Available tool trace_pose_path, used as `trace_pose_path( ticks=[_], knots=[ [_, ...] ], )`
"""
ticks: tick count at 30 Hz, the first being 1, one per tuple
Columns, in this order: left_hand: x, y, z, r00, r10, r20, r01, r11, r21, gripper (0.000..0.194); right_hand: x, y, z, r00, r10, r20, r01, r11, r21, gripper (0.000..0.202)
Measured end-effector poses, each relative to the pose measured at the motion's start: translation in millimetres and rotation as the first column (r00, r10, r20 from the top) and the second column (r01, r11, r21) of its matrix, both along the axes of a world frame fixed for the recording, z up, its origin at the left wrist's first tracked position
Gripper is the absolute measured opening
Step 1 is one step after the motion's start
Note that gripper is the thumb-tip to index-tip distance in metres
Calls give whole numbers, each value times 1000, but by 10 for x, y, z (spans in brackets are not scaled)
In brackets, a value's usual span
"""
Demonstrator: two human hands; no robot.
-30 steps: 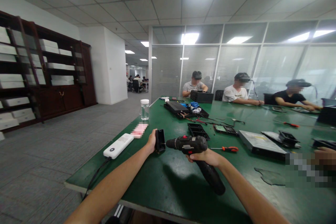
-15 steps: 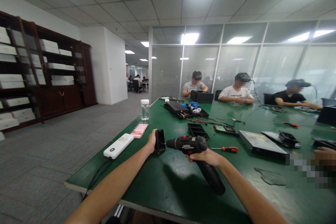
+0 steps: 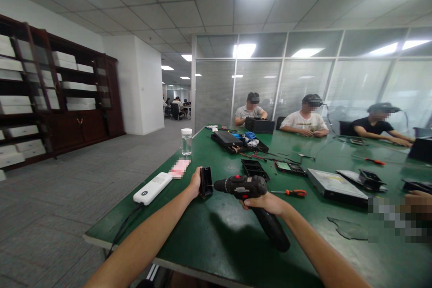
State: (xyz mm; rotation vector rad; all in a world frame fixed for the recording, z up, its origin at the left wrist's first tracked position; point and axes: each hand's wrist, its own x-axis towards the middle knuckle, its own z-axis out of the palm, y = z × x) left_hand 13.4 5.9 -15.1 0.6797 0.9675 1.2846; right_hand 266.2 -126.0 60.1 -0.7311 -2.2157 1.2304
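My left hand (image 3: 195,182) is closed on the left side of a small black box-like part (image 3: 206,182), held upright over the green table (image 3: 175,229). A black cordless drill (image 3: 243,186) with red buttons lies level in my right hand (image 3: 266,202), its fingers wrapped round the handle. The drill's bit points left and its tip meets the right side of the black part; whether it sits in a screw is too small to tell. Behind the drill lies a black tray-like frame (image 3: 254,168) with compartments.
An orange-handled screwdriver (image 3: 296,193) and a silver drive-like box (image 3: 335,189) lie to the right. At left are a white power bank-like device (image 3: 152,188) with a cable and a clear jar (image 3: 186,143). Farther back is a pile of parts (image 3: 239,139). Several people sit around the table.
My hands, the drill and the black part stay almost still. Across the table, the person in the white T-shirt has shifted their hands slightly.
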Motion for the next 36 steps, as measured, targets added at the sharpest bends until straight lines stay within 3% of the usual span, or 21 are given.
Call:
trace_pose_path(
  ticks=[13,28,36],
  knots=[
    [12,-82,79,1000,-11,16,11,1000,-25,36,-3,2,-5,1000,-16,10,16,1000,-11,29],
    [6,-47,42,999,-14,29,15,1000,-10,35,-5,-7,-31,994,-102,-43,96,988,-121,31],
    [-3,-19,17,1000,-22,22,22,1000,3,36,19,41,-76,997,-61,-50,55,992,-113,29]
  ],
)
